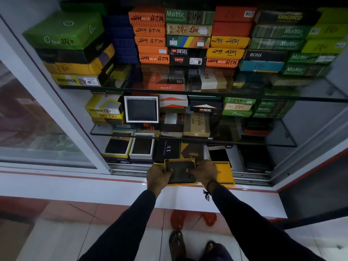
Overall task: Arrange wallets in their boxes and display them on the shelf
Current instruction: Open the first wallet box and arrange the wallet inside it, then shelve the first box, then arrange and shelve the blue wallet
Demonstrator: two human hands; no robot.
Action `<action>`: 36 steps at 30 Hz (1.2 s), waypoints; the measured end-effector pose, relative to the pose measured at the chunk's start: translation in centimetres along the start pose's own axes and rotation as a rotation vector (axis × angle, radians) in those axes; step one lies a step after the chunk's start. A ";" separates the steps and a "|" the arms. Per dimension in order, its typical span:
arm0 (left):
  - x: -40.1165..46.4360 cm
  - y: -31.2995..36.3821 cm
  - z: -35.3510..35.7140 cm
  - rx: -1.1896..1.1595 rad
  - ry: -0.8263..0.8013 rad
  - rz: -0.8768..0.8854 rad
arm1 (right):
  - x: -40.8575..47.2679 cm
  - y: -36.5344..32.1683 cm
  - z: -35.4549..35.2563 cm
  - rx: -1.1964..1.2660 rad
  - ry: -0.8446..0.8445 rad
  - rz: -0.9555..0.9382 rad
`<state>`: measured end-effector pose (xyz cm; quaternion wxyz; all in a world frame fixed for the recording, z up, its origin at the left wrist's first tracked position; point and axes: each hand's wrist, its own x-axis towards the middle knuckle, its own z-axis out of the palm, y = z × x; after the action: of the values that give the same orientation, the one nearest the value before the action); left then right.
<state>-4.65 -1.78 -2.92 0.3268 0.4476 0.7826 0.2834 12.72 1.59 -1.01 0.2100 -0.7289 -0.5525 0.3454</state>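
Both hands, left hand (157,177) and right hand (204,173), clamped on a dark wallet (180,171) half-seated in its yellow box (180,183) at the bottom shelf's front edge; press corners flat, keep box level.

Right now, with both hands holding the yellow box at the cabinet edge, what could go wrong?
1. The yellow box sits at the ledge's front edge; if the left hand or right hand lets go, it may tip to the floor.
2. The dark wallet lies uncovered and could slide out.
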 end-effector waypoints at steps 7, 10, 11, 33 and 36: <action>-2.2 4.8 -5.1 -0.137 0.137 0.334 | -2.2 -1.9 -4.5 0.512 0.177 -0.074; -2.1 8.2 -6.9 -0.164 0.219 0.470 | -2.0 -4.6 -7.6 0.620 0.249 -0.169; -1.8 9.3 -7.3 -0.169 0.236 0.501 | -1.6 -5.5 -8.5 0.644 0.267 -0.189; 8.5 18.4 -5.6 0.015 0.153 0.354 | 9.4 -11.8 -11.2 0.534 0.300 -0.092; 6.9 17.3 -5.5 -0.007 0.252 0.399 | 8.2 -10.7 -11.6 0.499 0.421 -0.073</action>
<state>-2.60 11.06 11.56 0.1655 0.5535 0.7123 0.3985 15.47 13.45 11.91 0.5040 -0.6901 -0.4210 0.3042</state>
